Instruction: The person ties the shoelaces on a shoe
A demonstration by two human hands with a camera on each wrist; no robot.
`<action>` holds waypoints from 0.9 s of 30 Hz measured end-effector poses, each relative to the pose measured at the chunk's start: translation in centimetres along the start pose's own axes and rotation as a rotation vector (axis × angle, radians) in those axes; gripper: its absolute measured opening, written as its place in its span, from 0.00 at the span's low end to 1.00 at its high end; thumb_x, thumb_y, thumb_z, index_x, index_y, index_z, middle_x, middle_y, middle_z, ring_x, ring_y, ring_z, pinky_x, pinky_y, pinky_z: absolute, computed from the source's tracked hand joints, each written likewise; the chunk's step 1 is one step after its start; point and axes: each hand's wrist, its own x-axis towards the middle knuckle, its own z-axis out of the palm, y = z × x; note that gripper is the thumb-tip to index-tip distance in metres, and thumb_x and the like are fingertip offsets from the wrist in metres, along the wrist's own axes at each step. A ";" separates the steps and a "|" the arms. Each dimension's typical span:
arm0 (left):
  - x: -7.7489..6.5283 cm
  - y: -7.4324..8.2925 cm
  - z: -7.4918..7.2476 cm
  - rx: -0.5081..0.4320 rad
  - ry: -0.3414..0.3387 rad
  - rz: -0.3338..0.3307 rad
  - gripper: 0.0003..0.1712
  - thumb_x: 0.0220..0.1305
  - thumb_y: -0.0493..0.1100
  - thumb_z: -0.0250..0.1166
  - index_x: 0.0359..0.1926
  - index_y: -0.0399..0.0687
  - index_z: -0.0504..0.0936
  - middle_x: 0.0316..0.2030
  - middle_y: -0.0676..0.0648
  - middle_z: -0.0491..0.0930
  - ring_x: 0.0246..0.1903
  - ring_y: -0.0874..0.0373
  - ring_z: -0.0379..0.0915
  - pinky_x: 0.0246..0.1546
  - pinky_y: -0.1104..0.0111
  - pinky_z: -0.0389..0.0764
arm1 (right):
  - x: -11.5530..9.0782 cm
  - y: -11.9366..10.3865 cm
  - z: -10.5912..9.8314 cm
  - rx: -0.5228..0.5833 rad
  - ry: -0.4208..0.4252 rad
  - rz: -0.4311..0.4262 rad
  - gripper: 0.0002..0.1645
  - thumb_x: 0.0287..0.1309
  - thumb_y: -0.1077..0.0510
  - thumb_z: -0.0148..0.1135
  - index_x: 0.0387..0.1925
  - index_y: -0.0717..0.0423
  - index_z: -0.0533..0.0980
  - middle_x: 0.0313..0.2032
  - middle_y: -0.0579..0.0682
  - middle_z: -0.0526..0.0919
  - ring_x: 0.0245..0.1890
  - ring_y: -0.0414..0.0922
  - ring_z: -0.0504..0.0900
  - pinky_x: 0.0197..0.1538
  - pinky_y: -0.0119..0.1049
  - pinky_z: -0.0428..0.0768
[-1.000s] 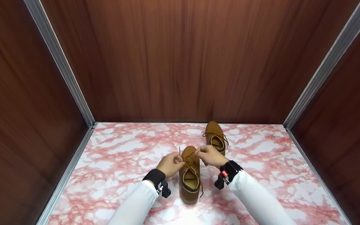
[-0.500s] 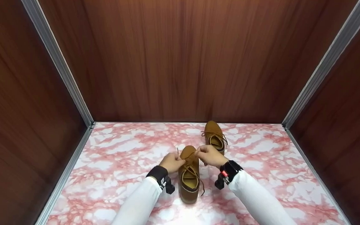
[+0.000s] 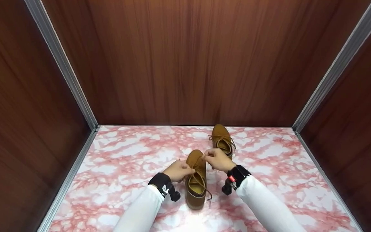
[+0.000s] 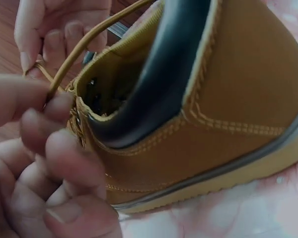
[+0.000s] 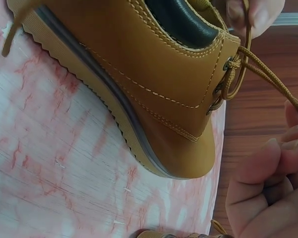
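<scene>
A tan lace-up shoe [image 3: 195, 202] stands upright on the floor, toe pointing away from me. From its left side, my left hand [image 3: 178, 170] pinches one shoelace [image 4: 87, 39] between thumb and finger, above the lacing. That lace arches over the dark padded collar [image 5: 181, 24] in the wrist views. To the right of the toe, my right hand [image 3: 219, 160] pinches a lace loop [image 5: 274, 82] drawn taut from the top eyelets. A loose lace end [image 5: 12, 42] hangs by the shoe's right side. The crossing of the laces is partly covered by fingers.
A matching tan shoe [image 3: 219, 132], its laces tied, stands farther back on the right near the rear wall. The floor [image 3: 134, 151] has a pink and white marbled pattern. Brown wood-look walls [image 3: 185, 64] with metal corner strips enclose three sides.
My left hand has shifted slightly right and nearer the shoe's opening, still pinching lace. The upright lace tip beside it has dropped from sight. The right hand stays almost in place with the loop.
</scene>
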 end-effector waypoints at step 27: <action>1.7 0.4 1.5 0.115 0.252 0.135 0.19 0.58 0.47 0.78 0.44 0.38 0.90 0.32 0.47 0.89 0.29 0.67 0.78 0.35 0.73 0.80 | 0.2 -0.4 0.1 -0.022 0.036 -0.001 0.19 0.69 0.56 0.65 0.37 0.73 0.81 0.16 0.36 0.66 0.15 0.32 0.66 0.22 0.26 0.66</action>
